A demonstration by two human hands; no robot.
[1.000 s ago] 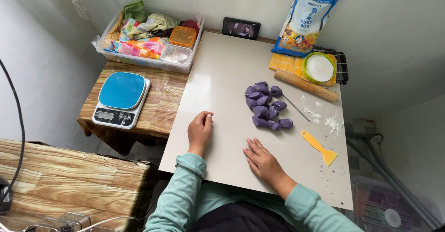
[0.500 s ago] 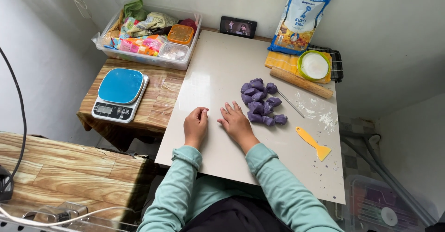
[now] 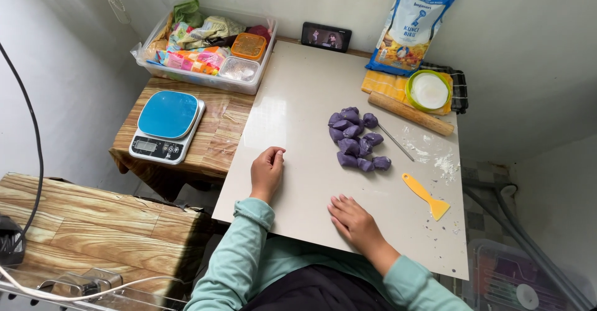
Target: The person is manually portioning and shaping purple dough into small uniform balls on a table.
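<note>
Dough pieces (image 3: 356, 138), purple, sit already portioned at frame centre, none yet rolled flat. Left hand (image 3: 266, 170) rests loosely curled and right hand (image 3: 352, 217) lies flat, fingers holding nothing.

Pale plastered walls (image 3: 547, 50) enclose a wood-grain side table (image 3: 211, 143)

Bare board (image 3: 292, 130) lies open ahead; dough pieces (image 3: 356, 139) and scraper (image 3: 425, 196) block the right.

The person wears long mint-green sleeves (image 3: 233, 258) with ribbed cuffs and dark trousers (image 3: 311, 295).
</note>
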